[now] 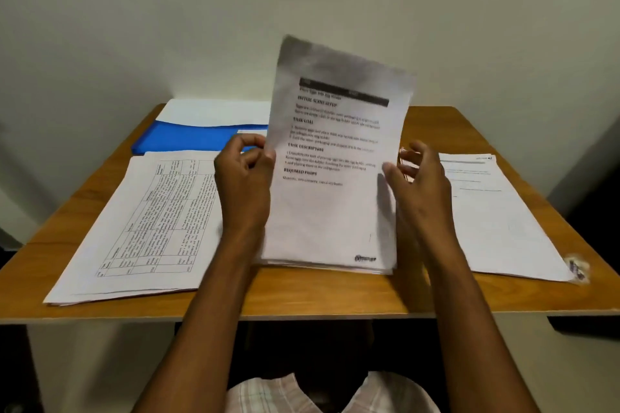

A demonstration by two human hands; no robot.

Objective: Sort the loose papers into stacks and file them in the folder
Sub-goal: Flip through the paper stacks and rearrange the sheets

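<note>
Checked cloth [268, 392] — lowest in view, at the person's lap, under the table edge.

Wooden table [302, 298] — light brown top, set against a plain pale wall [167, 10].

Held sheaf of papers [335, 204] — stood on its lower edge on the table, near the front, tilted slightly, top corner blurred. Front sheet printed; legible headings: "INITIAL SCENE SETUP", "TASK GOAL", "TASK DESCRIPTION", "REQUIRED PROPS". Dark banner at head and a small logo at foot, both unreadable.

Left hand [243, 178] — fingers curled, pinching the sheaf's left edge.

Right hand [419, 174] — at the sheaf's right edge, thumb on the front sheet, fingers behind; grasping it.

Left stack [141, 228] — papers lying flat on the table left of the sheaf; top sheet a ruled table of small print, too fine to read.

Right stack [496, 218] — papers lying flat right of the sheaf; faint lines of text, unreadable. A blurred small object [577, 267] at its near right corner, not identifiable.

Blue folder [194, 139] — flat at the table's far left, beyond the left stack, with white sheets [214, 112] on its far part.

Count: one folder, two flat stacks, one held sheaf.
</note>
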